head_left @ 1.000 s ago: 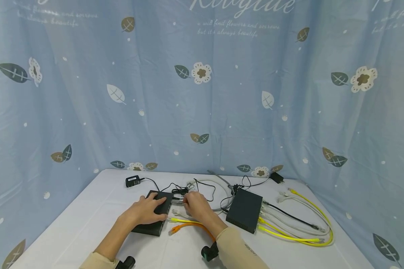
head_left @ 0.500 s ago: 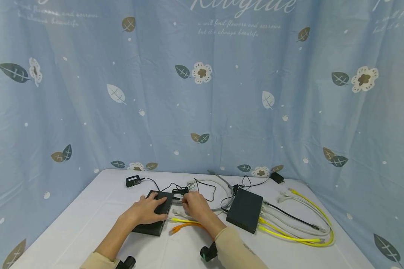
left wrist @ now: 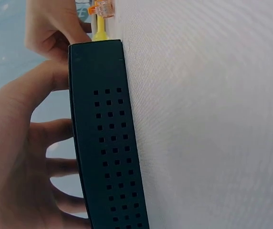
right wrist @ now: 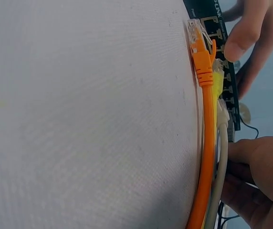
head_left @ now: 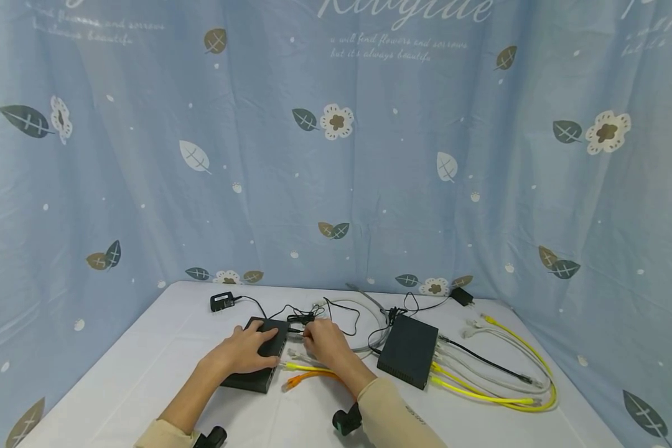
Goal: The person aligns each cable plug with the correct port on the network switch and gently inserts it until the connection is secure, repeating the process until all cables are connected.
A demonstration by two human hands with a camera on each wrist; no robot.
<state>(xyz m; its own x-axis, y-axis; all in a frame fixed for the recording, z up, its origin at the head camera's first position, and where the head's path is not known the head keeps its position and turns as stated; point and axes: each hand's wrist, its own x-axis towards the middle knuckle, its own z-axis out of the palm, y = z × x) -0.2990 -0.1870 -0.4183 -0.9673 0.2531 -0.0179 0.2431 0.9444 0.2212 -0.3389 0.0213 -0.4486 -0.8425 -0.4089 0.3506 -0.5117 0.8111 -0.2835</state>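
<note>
My left hand [head_left: 239, 352] rests spread on the left black network box [head_left: 256, 366], its thumb by the port side. Just right of that box, my right hand [head_left: 329, 343] pinches a cable end at the row of ports; the fingers mostly hide it. The right wrist view shows a grey piece [right wrist: 231, 132] between the box's end and my right hand [right wrist: 258, 174]. A yellow plug [head_left: 292, 366] and an orange plug [head_left: 291, 383] lie beside the box, nearer me. In the left wrist view, my left fingers touch the box's upper face [left wrist: 109, 138].
A second black box [head_left: 407, 350] stands at the right, with black, white and yellow cables [head_left: 549, 373] beside it. Two black power adapters [head_left: 222, 302] [head_left: 462, 296] lie toward the back. Bundled black cord [head_left: 301, 318] lies behind my right hand, and a patterned curtain hangs behind the table.
My right hand has shifted very slightly left toward the left box, still pinching the cable end. The left hand and the box look unmoved.
</note>
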